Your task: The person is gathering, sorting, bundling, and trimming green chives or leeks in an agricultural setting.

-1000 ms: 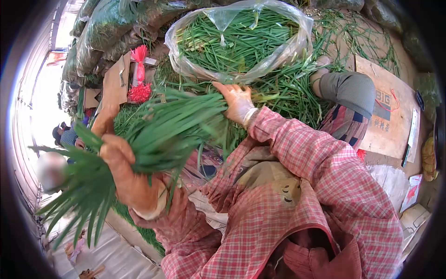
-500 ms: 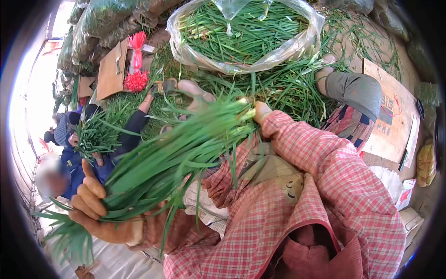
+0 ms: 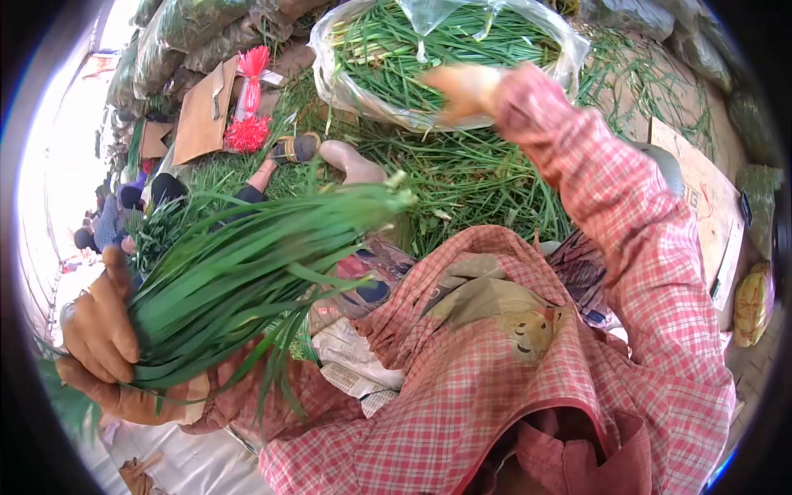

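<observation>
My left hand (image 3: 103,334), in a brown glove, is wrapped round the leafy end of a thick bunch of garlic chives (image 3: 247,272). The bunch slants up to the right, with its pale cut ends (image 3: 398,191) free in the air. Smeared by motion, my right hand (image 3: 464,89) hovers over the near rim of a clear plastic bag (image 3: 342,97) filled with more chives (image 3: 462,37). I cannot make out its fingers or whether anything is in them.
Loose greens (image 3: 470,177) cover the ground ahead. Red ties (image 3: 249,91) lie beside a cardboard piece (image 3: 198,120) with a knife (image 3: 218,97) on it. A printed board (image 3: 701,198) is at the right. Co-workers (image 3: 124,206) sit at far left; stuffed bags (image 3: 181,37) line the back.
My right hand has left the cut ends of the bunch and swung up and forward to the plastic bag. My left hand has moved left and slightly down with the chives.
</observation>
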The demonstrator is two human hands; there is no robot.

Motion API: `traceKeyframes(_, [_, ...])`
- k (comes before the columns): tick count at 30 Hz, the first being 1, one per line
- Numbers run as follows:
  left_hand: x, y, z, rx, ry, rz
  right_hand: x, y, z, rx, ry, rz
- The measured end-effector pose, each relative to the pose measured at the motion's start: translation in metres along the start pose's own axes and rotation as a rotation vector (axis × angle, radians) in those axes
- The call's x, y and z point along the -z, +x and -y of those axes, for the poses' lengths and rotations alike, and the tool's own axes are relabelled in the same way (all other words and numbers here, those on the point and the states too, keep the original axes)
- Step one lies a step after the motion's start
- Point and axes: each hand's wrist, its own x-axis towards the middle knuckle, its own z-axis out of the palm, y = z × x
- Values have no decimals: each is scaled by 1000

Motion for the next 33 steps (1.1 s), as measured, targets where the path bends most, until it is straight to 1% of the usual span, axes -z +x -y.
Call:
traceKeyframes(1, [-3, 5, 4, 70, -94, 198, 22, 21, 32, 525, 283, -168])
traceKeyframes(2, [-2, 10, 7, 77, -136, 213, 49, 17, 81, 847, 670, -152])
traceKeyframes(3, [5, 16, 7, 83, -176, 228, 59, 7, 114, 1006, 836, -51])
traceKeyframes(4, [17, 23, 6, 92, -215, 240, 55, -1, 135, 1041, 898, 77])
traceKeyframes(5, [33, 30, 4, 104, -250, 248, 47, -5, 146, 997, 900, 203])
traceKeyframes(7, [69, 40, -4, 134, -311, 257, 22, -9, 143, 866, 898, 372])
traceKeyframes(9, [109, 36, 0, 190, -211, 260, -4, -11, 123, 740, 1001, 478])
traceKeyframes(11, [156, -4, 24, 266, -396, -76, -29, -14, 93, 626, 1173, 554])
traceKeyframes(13, [165, -49, 52, 294, -544, -421, -58, -23, 59, 539, 1398, 617])
traceKeyframes(14, [158, -67, 65, 284, -383, -428, -72, -28, 41, 504, 1523, 644])
traceKeyframes(17, [185, -124, 86, 242, -412, -793, -110, -54, 6, 451, 1868, 716])
traceKeyframes(19, [192, -150, 94, 296, -420, -948, -127, -67, -2, 423, 1967, 789])
traceKeyframes(20, [197, -162, 96, 330, -419, -1022, -134, -71, -2, 421, 1966, 843])
traceKeyframes(21, [209, -175, 99, 309, -326, -1171, -136, -72, -1, 443, 1849, 916])
traceKeyframes(22, [226, -191, 101, 336, -290, -1198, -136, -72, -2, 465, 1725, 982])
traceKeyframes(24, [256, -219, 102, 388, -227, -1251, -115, -85, 13, 403, 1449, 1011])
traceKeyframes(25, [244, -216, 104, 424, -167, -1327, -95, -95, 20, 301, 1457, 1104])
traceKeyframes(26, [249, -224, 108, 437, -145, -1309, -84, -104, 30, 270, 1546, 1103])
traceKeyframes(27, [249, -230, 115, 450, -125, -1292, -86, -106, 28, 275, 1517, 1057])
traceKeyframes(28, [249, -234, 120, 461, -107, -1273, -82, -110, 24, 213, 1516, 1018])
traceKeyframes(29, [250, -239, 122, 474, -211, -1353, -76, -114, 22, 151, 1514, 977])
traceKeyframes(30, [258, -251, 126, 487, -172, -1334, -59, -122, 26, 24, 1538, 942])
traceKeyframes(32, [284, -277, 141, 505, -102, -1285, -43, -136, 26, 12, 1466, 807])
traceKeyframes(33, [265, -267, 133, 671, 45, -1377, -40, -143, 11, 17, 1408, 670])
